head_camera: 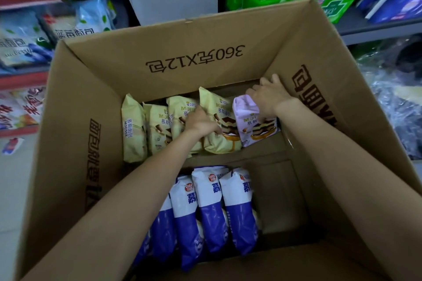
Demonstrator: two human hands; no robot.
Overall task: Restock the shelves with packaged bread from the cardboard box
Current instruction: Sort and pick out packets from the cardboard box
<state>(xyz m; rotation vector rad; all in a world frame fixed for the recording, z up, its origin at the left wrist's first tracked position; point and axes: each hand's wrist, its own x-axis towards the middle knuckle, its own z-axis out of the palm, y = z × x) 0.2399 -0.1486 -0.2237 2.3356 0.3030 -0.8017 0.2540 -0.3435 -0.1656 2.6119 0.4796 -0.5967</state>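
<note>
Both hands reach into the large brown cardboard box point(96, 102). The right hand point(266, 96) grips the lilac bread packet point(251, 125); the left hand point(198, 121) curls round a pale-yellow bread packet point(219, 134). Next they must likely be lifted out toward the shelf point(374, 27).

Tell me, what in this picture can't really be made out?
- Left hand: its fingertips are hidden among the yellow packs, so the grip is unclear.
- Right hand: its fingers curl over the purple pack, whose top they cover.
- Blue packs: the leftmost are hidden by the left forearm.
- Box: its near wall is cut off by the bottom edge.
- Shelf goods, left: blurred, labels unreadable.
</note>
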